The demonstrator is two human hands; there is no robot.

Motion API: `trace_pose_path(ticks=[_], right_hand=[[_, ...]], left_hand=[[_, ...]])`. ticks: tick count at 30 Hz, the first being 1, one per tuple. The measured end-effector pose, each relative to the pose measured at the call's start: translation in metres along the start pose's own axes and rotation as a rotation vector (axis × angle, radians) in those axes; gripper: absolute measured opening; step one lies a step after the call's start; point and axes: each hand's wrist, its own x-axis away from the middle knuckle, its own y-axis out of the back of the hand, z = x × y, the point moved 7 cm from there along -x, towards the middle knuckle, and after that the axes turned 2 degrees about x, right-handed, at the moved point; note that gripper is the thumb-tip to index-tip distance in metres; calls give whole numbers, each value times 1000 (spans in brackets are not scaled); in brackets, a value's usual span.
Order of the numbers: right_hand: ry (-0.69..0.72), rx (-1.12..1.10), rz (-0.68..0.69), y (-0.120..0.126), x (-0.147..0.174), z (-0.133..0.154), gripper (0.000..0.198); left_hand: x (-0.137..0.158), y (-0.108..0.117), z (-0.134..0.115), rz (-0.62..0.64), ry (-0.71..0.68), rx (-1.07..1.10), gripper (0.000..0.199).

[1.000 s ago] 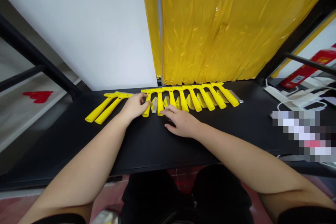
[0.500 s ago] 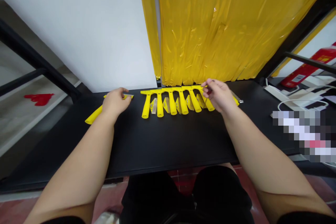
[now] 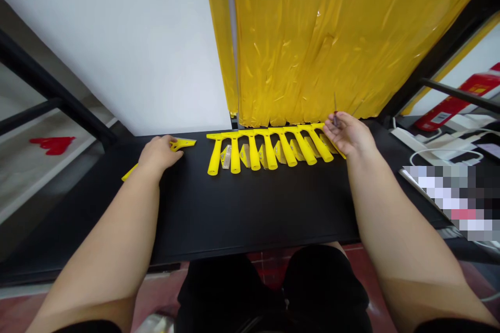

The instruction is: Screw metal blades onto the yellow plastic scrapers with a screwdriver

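My left hand is closed around the neck of a yellow scraper on the left of the black table; its handle end pokes out beside the wrist. My right hand is at the right end of a row, fingers curled around what looks like a small screwdriver, its thin shaft pointing up. Several more yellow scrapers lie side by side between my hands, T-shaped heads to the back and handles toward me. Small pieces with metal plates show between the handles. The row's right end is partly hidden by my right hand.
Yellow plastic sheeting and a white panel stand behind the black table. At right are a white power strip with cables, a red bottle and a blurred-out device. Black frame bars flank both sides.
My right hand has moved right along the row, and the screwdriver now points up. My left hand has shifted slightly left and closed on the separate scraper.
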Motion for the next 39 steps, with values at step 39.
trace_pose_path(ticks=[39], right_hand=[[115,208,495,-80,65,-7,39]], left_hand=[[205,18,-240,263,-1227,466,23]])
